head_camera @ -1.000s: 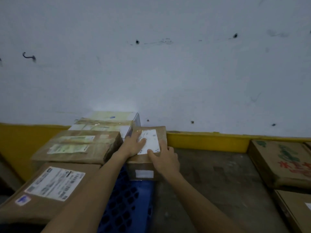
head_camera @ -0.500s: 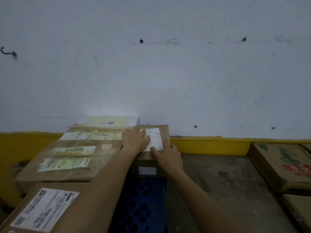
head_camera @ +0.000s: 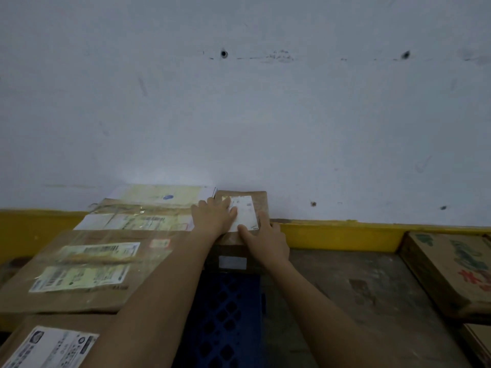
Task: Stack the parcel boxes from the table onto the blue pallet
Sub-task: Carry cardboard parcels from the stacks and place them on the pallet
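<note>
We find left hand (head_camera: 212, 216) and right hand (head_camera: 265, 240) flat, fingers unclenched, pressing the small parcel box (head_camera: 259, 200); within the last second it was pushed back beside the stacked boxes (head_camera: 138, 221) on the blue pallet (head_camera: 225, 314); we judge it placed

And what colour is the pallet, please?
The pallet is blue, with a grid of holes; the head view shows it.
</note>
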Demonstrator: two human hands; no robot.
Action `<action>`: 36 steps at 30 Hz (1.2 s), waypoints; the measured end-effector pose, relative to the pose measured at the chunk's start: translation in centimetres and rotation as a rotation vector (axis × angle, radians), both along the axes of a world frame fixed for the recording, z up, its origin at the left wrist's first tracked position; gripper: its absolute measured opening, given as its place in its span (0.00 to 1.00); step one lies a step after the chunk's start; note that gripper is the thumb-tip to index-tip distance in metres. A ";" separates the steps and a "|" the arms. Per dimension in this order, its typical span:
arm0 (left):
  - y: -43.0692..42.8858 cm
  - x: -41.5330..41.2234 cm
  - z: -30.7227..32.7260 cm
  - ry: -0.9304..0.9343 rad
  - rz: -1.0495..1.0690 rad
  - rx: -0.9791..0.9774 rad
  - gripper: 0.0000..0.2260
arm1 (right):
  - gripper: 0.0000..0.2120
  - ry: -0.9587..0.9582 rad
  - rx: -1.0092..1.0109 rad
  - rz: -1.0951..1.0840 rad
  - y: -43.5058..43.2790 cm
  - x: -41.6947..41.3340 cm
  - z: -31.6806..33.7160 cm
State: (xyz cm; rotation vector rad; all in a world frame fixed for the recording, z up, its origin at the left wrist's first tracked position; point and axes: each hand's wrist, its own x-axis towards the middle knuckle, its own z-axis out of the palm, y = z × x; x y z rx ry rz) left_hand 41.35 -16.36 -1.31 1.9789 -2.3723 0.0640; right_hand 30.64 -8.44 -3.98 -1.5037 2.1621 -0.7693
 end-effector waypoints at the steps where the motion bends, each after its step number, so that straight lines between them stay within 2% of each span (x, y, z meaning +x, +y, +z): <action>1: -0.3 -0.1 0.0 0.002 -0.001 0.003 0.21 | 0.34 0.001 -0.002 -0.002 -0.3 -0.1 0.0; 17: -2.9 -0.3 -0.4 0.066 -0.011 0.042 0.22 | 0.36 -0.026 -0.009 -0.017 -2.9 -0.7 -0.3; 24: -4.2 0.2 0.2 0.224 0.023 0.218 0.26 | 0.38 -0.172 0.046 0.123 -2.0 -2.1 1.5; 28: -3.6 0.1 1.3 0.298 -0.013 0.144 0.24 | 0.37 -0.176 -0.035 0.142 -0.1 -2.9 2.2; 36: 3.4 -2.6 3.8 0.634 -0.138 -0.048 0.20 | 0.30 -0.042 -0.147 0.269 6.3 -7.4 4.2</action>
